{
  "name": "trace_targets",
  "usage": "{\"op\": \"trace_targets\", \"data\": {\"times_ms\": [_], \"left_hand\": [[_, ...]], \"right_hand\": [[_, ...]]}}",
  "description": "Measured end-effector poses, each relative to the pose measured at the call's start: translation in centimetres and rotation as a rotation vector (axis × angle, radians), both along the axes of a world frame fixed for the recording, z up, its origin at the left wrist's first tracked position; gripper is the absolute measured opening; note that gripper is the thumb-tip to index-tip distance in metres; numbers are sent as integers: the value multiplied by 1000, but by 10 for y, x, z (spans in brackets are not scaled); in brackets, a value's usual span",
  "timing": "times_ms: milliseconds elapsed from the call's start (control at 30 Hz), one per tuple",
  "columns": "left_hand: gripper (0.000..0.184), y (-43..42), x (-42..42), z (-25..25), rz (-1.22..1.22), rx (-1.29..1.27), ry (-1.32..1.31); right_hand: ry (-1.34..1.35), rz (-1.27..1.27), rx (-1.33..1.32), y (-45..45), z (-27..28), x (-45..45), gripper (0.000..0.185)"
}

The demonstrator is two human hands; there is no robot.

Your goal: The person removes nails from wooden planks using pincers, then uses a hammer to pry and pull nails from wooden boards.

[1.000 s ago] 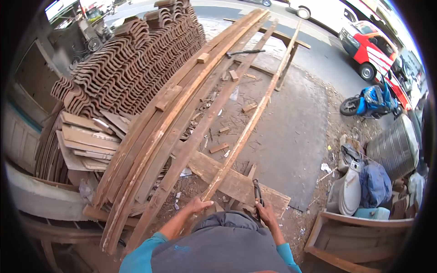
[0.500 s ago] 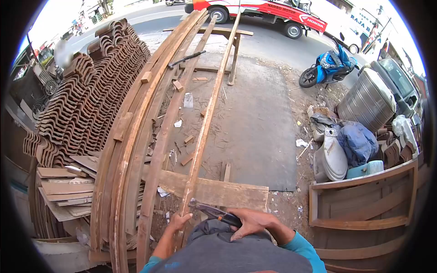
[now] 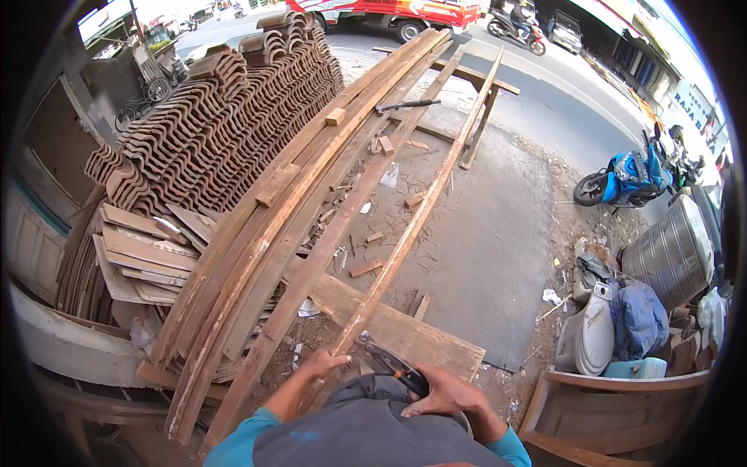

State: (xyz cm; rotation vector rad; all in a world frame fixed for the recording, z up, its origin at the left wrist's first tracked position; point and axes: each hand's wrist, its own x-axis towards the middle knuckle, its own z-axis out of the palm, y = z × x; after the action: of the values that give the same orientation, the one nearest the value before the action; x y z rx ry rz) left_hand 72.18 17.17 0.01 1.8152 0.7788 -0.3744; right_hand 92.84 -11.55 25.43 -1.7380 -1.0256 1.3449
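Note:
My left hand [image 3: 321,364] is closed around the near end of a long, narrow wooden batten [image 3: 420,222], which runs away from me to a wooden trestle [image 3: 484,78]. In my right hand [image 3: 443,389] is a pair of pliers [image 3: 387,362] with dark handles and a touch of orange. Their metal head points at the batten close to my left hand; whether it touches the wood I cannot tell. A wide plank [image 3: 412,327] crosses below the batten. A hammer-like tool with a dark handle [image 3: 408,105] rests across the beams farther off.
Several long beams [image 3: 272,226] lie left of the batten. Beyond them stand stacked roof tiles [image 3: 226,117] and flat boards [image 3: 148,249]. To the right are a blue motorbike [image 3: 626,175], a metal drum [image 3: 673,249], a toilet bowl [image 3: 595,335] and a wooden frame [image 3: 615,381].
My view has turned left, so the scene sits farther right. The red truck has moved left along the road, and a motorbike rider has appeared. Both hands keep their holds.

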Motion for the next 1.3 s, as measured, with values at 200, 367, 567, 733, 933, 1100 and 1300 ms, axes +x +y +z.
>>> {"op": "trace_targets", "data": {"times_ms": [200, 367, 567, 733, 933, 1100, 1300], "left_hand": [[63, -2, -4, -14, -1, 33, -133], [39, -9, 4, 28, 74, -177, -141], [34, -8, 1, 15, 67, -223, -184], [36, -6, 1, 7, 55, -181, -152], [43, -7, -2, 0, 67, -163, -153], [47, -7, -4, -16, 81, -169, -163], [49, -9, -5, -4, 85, -124, -139]], "right_hand": [[-238, 65, -153, 7, 7, -7, 77], [-323, 53, -151, -8, -20, -7, 79], [-40, -68, -52, -5, 13, -7, 72], [-89, -7, -164, 4, 26, -9, 76], [-270, 37, -221, -5, 4, -6, 79], [68, -111, -71, -10, 5, -4, 82], [-336, 106, -233, 7, 22, -6, 84]]}}
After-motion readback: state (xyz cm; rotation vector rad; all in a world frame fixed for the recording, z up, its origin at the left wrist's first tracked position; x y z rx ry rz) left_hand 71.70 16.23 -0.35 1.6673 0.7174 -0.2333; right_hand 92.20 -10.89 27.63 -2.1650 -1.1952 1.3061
